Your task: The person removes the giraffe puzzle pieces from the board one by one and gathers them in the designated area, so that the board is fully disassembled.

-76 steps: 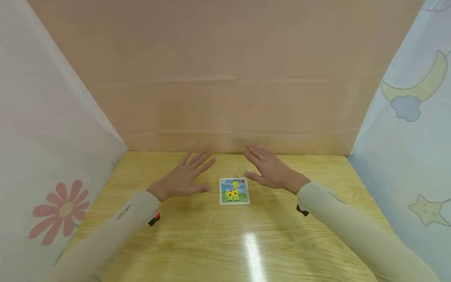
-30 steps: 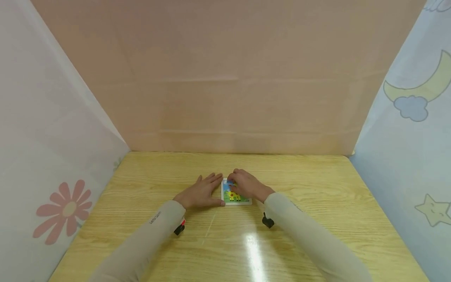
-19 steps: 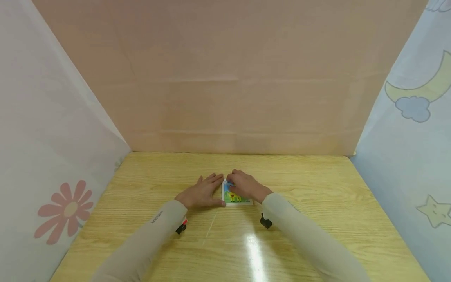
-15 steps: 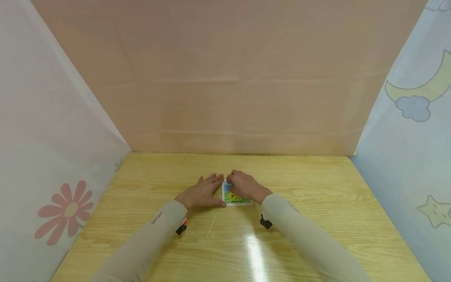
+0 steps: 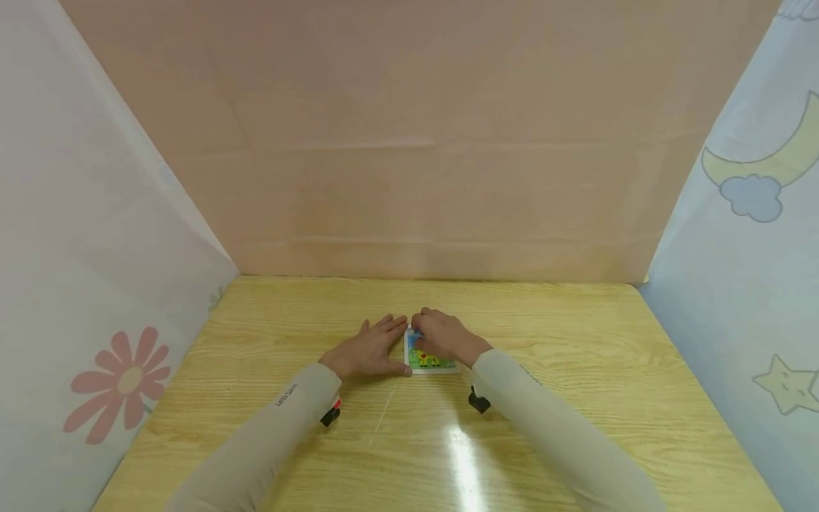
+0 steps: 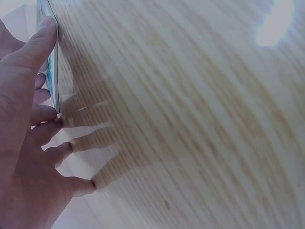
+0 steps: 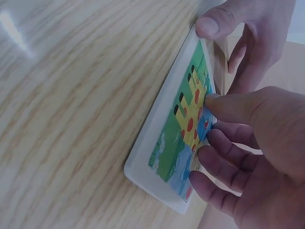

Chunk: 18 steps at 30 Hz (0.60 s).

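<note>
A small square giraffe puzzle (image 5: 430,361) with a white frame lies flat on the table, its far right part hidden under my right hand. My left hand (image 5: 367,352) is spread along its left side, with the thumb on the near left corner and the fingertips by the far left corner. In the left wrist view the left thumb (image 6: 45,33) presses the frame's edge. My right hand (image 5: 448,338) reaches over the picture with bent fingers. In the right wrist view, the right thumb (image 7: 228,107) and curled fingers (image 7: 214,164) pinch at the picture's surface; a lifted piece cannot be made out.
The wooden table (image 5: 307,455) spreads around the puzzle, with a bright light reflection near the front. A tan sheet (image 5: 409,178) rises at the back edge. Pale printed curtains stand at the left (image 5: 77,213) and right (image 5: 716,284).
Both hands came inward and down from beside the puzzle: the left settled on its left edge, the right onto the picture. Over the last second they have barely moved.
</note>
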Each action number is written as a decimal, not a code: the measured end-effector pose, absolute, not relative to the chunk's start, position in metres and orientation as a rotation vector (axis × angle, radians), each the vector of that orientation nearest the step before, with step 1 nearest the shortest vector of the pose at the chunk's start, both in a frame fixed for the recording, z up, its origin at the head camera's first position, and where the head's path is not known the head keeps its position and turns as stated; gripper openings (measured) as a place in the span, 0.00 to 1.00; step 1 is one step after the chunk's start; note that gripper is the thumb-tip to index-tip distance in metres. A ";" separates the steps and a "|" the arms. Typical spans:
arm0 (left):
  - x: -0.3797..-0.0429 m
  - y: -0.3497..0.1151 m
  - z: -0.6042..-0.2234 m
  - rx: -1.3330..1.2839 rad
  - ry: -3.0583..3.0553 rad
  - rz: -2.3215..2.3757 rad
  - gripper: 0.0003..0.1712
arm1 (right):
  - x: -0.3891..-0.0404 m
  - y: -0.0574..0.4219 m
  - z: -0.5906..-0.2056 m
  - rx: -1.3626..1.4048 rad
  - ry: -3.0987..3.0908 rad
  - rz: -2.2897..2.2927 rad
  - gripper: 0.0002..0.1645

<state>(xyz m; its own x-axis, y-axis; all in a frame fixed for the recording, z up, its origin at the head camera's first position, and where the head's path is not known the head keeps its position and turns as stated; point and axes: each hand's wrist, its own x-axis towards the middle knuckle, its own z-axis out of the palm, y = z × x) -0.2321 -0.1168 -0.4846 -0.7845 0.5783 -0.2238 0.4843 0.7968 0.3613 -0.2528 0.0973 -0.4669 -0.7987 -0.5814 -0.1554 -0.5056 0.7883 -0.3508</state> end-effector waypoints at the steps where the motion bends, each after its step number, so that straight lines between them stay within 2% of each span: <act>1: -0.232 -0.117 -0.485 0.811 2.662 0.412 0.61 | -0.253 0.097 -0.467 -0.840 2.724 -0.425 0.20; 18: -0.232 -0.115 -0.484 0.802 2.665 0.385 0.61 | -0.252 0.102 -0.467 -0.864 2.719 -0.537 0.18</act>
